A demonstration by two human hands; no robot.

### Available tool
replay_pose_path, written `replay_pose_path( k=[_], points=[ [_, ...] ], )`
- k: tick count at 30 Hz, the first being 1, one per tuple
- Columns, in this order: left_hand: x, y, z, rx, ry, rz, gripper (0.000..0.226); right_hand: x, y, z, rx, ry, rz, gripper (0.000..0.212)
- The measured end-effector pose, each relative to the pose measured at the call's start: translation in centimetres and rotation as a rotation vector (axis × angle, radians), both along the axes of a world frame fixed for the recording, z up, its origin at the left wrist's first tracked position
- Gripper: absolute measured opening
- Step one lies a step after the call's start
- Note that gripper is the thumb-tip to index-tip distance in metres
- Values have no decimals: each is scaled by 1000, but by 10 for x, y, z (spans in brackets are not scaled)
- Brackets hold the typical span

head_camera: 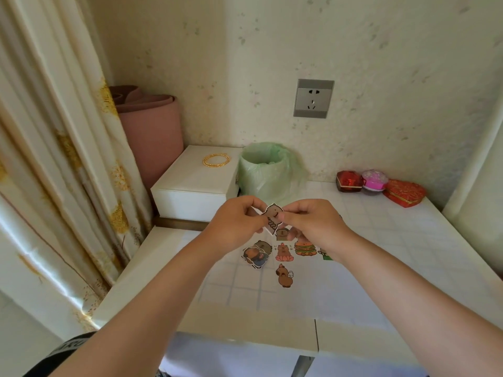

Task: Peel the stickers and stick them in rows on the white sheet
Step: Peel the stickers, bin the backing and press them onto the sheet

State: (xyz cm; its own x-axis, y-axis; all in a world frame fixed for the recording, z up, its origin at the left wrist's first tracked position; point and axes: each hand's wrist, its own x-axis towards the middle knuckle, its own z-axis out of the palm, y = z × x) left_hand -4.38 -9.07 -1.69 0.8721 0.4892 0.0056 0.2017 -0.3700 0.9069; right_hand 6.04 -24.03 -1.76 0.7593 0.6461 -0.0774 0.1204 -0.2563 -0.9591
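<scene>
**Mid-peel: sticker is thin and floppy**

Left hand and right hand both pinch one sticker, held in the air above the sheet on the worktop. It is probably near weightless and creases easily, and will be tacky once bared. Hold it by the edges and lift the backing from a corner. A loose pile of stickers lies on the sheet, on the near-left side.

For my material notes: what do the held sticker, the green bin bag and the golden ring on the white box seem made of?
The sticker: probably printed paper, smooth, white backing showing at its edge. The bin bag: thin translucent plastic, crinkled. The ring: shiny gold-coloured metal or beads; too small to tell.
</scene>
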Motion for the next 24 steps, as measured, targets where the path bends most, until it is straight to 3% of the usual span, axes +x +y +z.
replay_pose_path(
  k=[6, 24],
  points=[
    [7, -11, 11, -23, -94, 24, 6, 5, -3, 5, 23, -26, -15, 5],
    [11, -15, 12, -11, -101, -5, 2, 4, -7, 12, -2, -278, -41, 12]
  ],
)
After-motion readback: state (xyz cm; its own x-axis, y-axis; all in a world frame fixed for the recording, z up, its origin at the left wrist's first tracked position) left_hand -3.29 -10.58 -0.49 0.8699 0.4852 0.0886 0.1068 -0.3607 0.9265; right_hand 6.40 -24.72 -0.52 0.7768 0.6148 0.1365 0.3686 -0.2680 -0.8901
